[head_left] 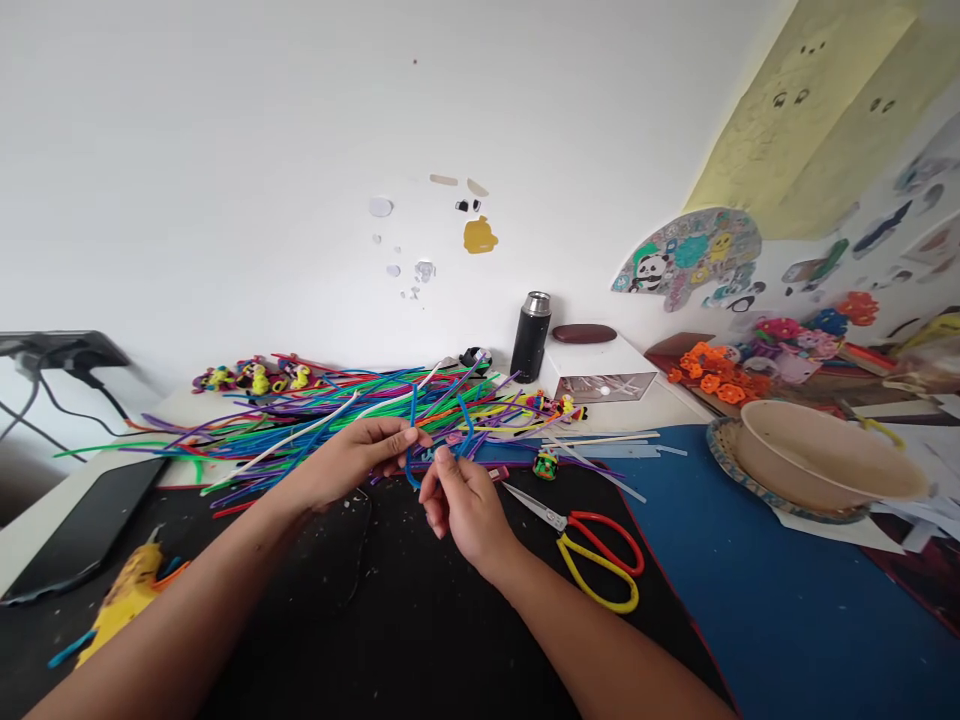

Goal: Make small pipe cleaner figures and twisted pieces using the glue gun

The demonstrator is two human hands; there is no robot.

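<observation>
Near the middle of the view, a bent blue pipe cleaner [414,404] is pinched between the thumb and fingers of my left hand [356,460]. Its ends point upward, and one side passes by my right hand [471,508]. The right thumb and fingertips are closed on the same blue stem, close to the left fingertips. Just behind both hands spreads a loose pile of coloured pipe cleaners [300,425]. Scissors [556,519] with red and yellow handles lie to the right of my right hand, blades towards it. Beyond the blades sits a small green figure [545,464].
A yellow glue gun [133,595] and a dark phone [86,530] lie at left. Against the wall stand a black thermos [530,342] and a white box [596,362]. A beige bowl [825,455] is at right, with orange pipe-cleaner pieces [716,372] behind it.
</observation>
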